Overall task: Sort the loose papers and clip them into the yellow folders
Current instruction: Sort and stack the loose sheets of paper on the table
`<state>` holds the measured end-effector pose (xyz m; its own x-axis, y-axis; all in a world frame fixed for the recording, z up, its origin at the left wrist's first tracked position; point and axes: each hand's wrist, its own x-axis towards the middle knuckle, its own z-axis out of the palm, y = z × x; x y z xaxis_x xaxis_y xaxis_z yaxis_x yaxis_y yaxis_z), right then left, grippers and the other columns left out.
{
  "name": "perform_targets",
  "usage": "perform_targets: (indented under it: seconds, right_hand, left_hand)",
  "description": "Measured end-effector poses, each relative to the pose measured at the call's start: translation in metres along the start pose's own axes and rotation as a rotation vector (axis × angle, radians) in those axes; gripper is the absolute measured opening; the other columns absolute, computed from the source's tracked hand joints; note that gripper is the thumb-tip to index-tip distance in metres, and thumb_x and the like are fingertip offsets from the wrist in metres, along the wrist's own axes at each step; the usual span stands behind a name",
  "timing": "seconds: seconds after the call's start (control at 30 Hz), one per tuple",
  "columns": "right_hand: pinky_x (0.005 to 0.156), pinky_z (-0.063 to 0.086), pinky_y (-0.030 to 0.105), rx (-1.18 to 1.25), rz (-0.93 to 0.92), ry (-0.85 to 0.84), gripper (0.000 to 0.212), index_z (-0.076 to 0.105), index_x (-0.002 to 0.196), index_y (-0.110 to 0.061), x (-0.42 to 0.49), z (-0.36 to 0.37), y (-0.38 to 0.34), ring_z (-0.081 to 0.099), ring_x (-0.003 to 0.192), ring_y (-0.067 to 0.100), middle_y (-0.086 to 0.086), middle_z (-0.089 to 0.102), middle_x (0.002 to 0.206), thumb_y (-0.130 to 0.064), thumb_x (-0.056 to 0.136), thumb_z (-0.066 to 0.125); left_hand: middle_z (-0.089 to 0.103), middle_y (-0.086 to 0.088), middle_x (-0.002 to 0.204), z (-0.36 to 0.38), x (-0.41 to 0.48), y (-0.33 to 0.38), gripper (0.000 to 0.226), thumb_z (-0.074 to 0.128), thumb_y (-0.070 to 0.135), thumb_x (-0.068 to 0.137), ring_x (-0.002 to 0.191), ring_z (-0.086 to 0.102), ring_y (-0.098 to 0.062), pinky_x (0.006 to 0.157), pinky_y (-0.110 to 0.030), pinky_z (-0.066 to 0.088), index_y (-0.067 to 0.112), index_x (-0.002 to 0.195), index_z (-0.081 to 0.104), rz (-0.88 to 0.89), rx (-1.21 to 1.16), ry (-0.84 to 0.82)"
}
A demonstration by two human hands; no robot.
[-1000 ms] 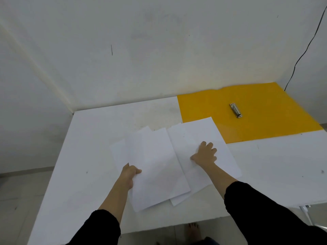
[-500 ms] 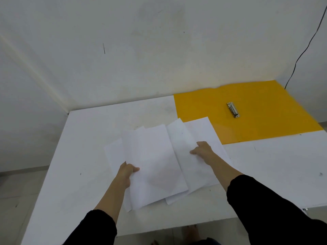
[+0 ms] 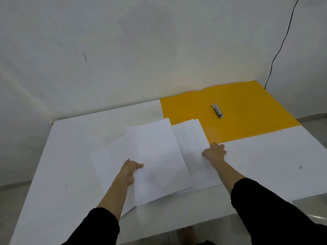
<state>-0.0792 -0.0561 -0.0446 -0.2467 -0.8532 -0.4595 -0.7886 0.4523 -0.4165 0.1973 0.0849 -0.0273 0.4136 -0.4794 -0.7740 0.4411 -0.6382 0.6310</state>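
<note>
Several loose white papers (image 3: 155, 156) lie fanned out in the middle of the white table (image 3: 70, 165). My left hand (image 3: 130, 169) pinches the left edge of the top sheet, thumb on top. My right hand (image 3: 215, 152) grips the right edge of the right-hand sheets (image 3: 190, 138), fingers curled over the edge. An open yellow folder (image 3: 247, 106) lies flat at the back right of the table, with its metal clip (image 3: 218, 110) in the middle. The far corner of the right-hand sheets overlaps the folder's front left edge.
The table stands in a corner between two white walls. A black cable (image 3: 277, 50) hangs down the right wall to the folder's far corner. The table's front edge runs close to my sleeves, with floor and a bare foot (image 3: 185, 234) below it.
My right hand has moved from the middle of the right-hand sheets to their right edge and curled round it. The papers have bunched closer together. My left hand keeps its pinch.
</note>
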Motion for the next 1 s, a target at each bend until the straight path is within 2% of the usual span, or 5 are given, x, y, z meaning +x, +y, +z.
perform_targets:
  seconds: [0.23,0.47,0.63,0.83,1.0]
  right_hand:
    - [0.093,0.043,0.044,-0.098,-0.004,0.044,0.054,0.034,0.132,-0.014,-0.007,0.004,-0.001,0.036,0.122,0.032,0.013,0.035,0.134,-0.014,0.086,0.061]
    - [0.098,0.043,0.043,0.017,0.011,-0.023,0.048,0.044,0.129,-0.008,-0.002,0.004,-0.005,0.044,0.123,0.032,0.013,0.049,0.132,-0.014,0.086,0.064]
    - [0.090,0.050,0.046,0.193,-0.059,-0.175,0.045,0.052,0.119,0.004,-0.001,0.000,-0.007,0.055,0.094,0.034,0.019,0.056,0.111,-0.005,0.077,0.066]
    - [0.087,0.048,0.042,0.242,-0.056,-0.449,0.062,0.040,0.132,0.000,-0.002,-0.008,-0.017,0.052,0.113,0.039,0.020,0.050,0.128,-0.004,0.078,0.070]
    - [0.092,0.044,0.043,0.284,-0.049,-0.410,0.060,0.038,0.135,0.002,0.003,-0.006,-0.023,0.048,0.121,0.039,0.020,0.047,0.135,-0.004,0.083,0.069]
  left_hand:
    - [0.065,-0.021,0.101,0.014,-0.009,-0.002,0.051,0.060,-0.015,0.079,0.081,0.064,-0.036,0.068,-0.044,0.054,-0.002,0.127,0.051,0.002,0.011,-0.020]
    - [0.064,-0.023,0.105,0.020,-0.014,-0.008,0.046,0.058,-0.017,0.079,0.088,0.063,-0.038,0.078,-0.049,0.053,-0.004,0.123,0.053,0.008,0.004,-0.015]
    - [0.061,-0.027,0.120,0.018,-0.013,-0.012,0.049,0.058,-0.017,0.080,0.098,0.061,-0.041,0.084,-0.051,0.052,-0.002,0.126,0.052,0.010,-0.015,0.002]
    - [0.062,-0.027,0.120,0.013,-0.013,-0.013,0.048,0.058,-0.017,0.080,0.096,0.062,-0.040,0.085,-0.052,0.052,-0.004,0.126,0.053,0.011,-0.027,0.015]
    - [0.062,-0.024,0.114,-0.001,-0.016,-0.009,0.050,0.058,-0.017,0.080,0.091,0.062,-0.039,0.084,-0.052,0.051,-0.004,0.127,0.052,0.026,-0.070,0.057]
